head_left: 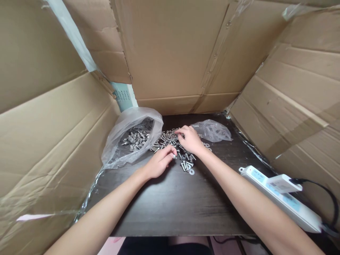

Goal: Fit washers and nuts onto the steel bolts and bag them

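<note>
Right hand (189,138) over scattered bolts (172,140)

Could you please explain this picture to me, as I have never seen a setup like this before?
Certainly. There is no machine here: a person works with two bare hands. The single picture comes from a camera worn on the head, looking forward and down. Cardboard walls surround a dark table. On it lies a loose heap of bolts and washers, between an open plastic bag with more metal hardware inside and a smaller clear bag. A white power strip is at the right. The left hand pinches a small metal piece. The right hand reaches into the heap; whether it grips anything is hard to tell.
</note>
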### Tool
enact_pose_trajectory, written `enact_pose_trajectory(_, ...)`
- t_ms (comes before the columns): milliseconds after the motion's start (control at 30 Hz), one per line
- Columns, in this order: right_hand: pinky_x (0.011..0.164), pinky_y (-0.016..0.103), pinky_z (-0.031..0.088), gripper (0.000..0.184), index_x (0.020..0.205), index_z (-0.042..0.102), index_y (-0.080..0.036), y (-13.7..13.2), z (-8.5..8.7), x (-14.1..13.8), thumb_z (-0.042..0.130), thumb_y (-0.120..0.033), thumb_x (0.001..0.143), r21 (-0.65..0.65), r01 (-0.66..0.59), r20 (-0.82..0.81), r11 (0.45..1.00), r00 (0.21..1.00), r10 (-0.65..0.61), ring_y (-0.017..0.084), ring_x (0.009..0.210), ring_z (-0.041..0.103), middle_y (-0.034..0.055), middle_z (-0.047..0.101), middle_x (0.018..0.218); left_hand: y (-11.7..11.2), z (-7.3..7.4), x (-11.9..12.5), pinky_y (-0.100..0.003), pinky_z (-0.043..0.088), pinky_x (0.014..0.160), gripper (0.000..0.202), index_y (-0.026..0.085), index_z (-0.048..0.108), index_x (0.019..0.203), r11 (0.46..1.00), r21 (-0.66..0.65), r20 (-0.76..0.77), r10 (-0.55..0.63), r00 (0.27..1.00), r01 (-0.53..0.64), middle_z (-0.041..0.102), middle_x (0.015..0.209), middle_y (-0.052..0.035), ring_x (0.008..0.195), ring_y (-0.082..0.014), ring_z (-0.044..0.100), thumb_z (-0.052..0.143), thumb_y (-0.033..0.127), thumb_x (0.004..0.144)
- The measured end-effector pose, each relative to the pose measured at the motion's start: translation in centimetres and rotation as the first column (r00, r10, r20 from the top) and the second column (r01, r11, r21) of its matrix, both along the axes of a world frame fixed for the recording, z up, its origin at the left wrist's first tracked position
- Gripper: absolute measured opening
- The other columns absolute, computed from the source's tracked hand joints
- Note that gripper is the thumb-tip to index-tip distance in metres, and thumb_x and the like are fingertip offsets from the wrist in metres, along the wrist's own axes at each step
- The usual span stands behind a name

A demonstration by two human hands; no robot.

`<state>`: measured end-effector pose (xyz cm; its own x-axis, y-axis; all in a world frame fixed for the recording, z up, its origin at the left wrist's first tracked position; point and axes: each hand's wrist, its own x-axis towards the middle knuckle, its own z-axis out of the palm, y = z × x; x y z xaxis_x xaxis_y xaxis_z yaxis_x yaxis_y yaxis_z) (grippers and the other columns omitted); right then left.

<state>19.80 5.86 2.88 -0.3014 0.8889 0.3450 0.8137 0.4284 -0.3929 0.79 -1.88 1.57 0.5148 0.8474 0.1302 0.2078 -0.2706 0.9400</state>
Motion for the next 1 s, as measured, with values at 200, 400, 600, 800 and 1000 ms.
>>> enact_pose_trajectory(200, 0.093, 0.042, 0.046, 0.030, 0.108, 0.081, -0.022, 0.5, 0.5, -2.2, 0.054, -0.013, 0.096, -0.023, -0.072, 0.099, 0.997, 0.992, 0.074, 0.029, 0.109, 0.056, 0.0091, 0.074, 0.115, -0.6, 0.3, 0.1, -0.033, 0.045, 0.085, 0.022, 0.019, 0.057, 0.100, 0.980, 0.195, -0.138, -0.006, 0.990, 0.033, 0.065, 0.096, -0.0049, 0.088, -0.0205, 0.058, 0.039, 0.031, 0.104)
enact_pose_trajectory(400, 0.089, 0.040, 0.047, 0.021, 0.099, 0.082, -0.022, 2.7, 0.9, -3.7, 0.062, -0.021, 0.095, -0.071, 0.019, 0.197, 0.997, 0.980, -0.004, 0.030, 0.106, 0.057, 0.0105, 0.075, 0.108, -0.3, -0.3, 0.0, -0.036, 0.047, 0.091, 0.022, 0.019, 0.060, 0.104, 0.975, 0.219, -0.113, -0.009, 0.994, 0.033, 0.069, 0.103, -0.0074, 0.095, -0.0229, 0.062, 0.040, 0.027, 0.103)
enact_pose_trajectory(600, 0.091, 0.045, 0.045, 0.025, 0.092, 0.082, -0.018, 2.4, 1.2, -4.4, 0.058, -0.021, 0.095, -0.016, 0.018, 0.339, 1.000, 0.941, -0.012, 0.034, 0.112, 0.055, 0.0162, 0.073, 0.109, -0.1, -0.4, 0.1, -0.035, 0.046, 0.095, 0.024, 0.019, 0.061, 0.098, 0.965, 0.256, -0.099, -0.024, 0.995, 0.049, 0.067, 0.102, -0.0076, 0.097, -0.0227, 0.061, 0.038, 0.022, 0.101)
enact_pose_trajectory(800, 0.095, 0.049, 0.041, 0.028, 0.097, 0.081, -0.017, 1.4, 1.2, -4.6, 0.053, -0.017, 0.096, -0.053, 0.010, 0.351, 0.999, 0.936, 0.009, 0.035, 0.116, 0.053, 0.0170, 0.072, 0.113, -0.1, -0.5, 0.1, -0.033, 0.045, 0.090, 0.022, 0.019, 0.057, 0.100, 0.961, 0.275, -0.106, -0.010, 0.994, 0.039, 0.063, 0.097, -0.0065, 0.092, -0.0209, 0.058, 0.036, 0.025, 0.103)
enact_pose_trajectory(1000, 0.095, 0.048, 0.040, 0.026, 0.098, 0.079, -0.016, 1.5, 0.8, -4.6, 0.053, -0.015, 0.096, -0.135, 0.048, 0.296, 0.990, 0.955, -0.005, 0.036, 0.122, 0.049, 0.0173, 0.068, 0.120, 0.2, -0.6, 0.3, -0.029, 0.042, 0.069, 0.021, 0.019, 0.053, 0.095, 0.984, 0.152, -0.013, 0.097, 0.995, -0.094, 0.050, 0.073, 0.0007, 0.067, -0.0165, 0.049, 0.036, 0.028, 0.101)
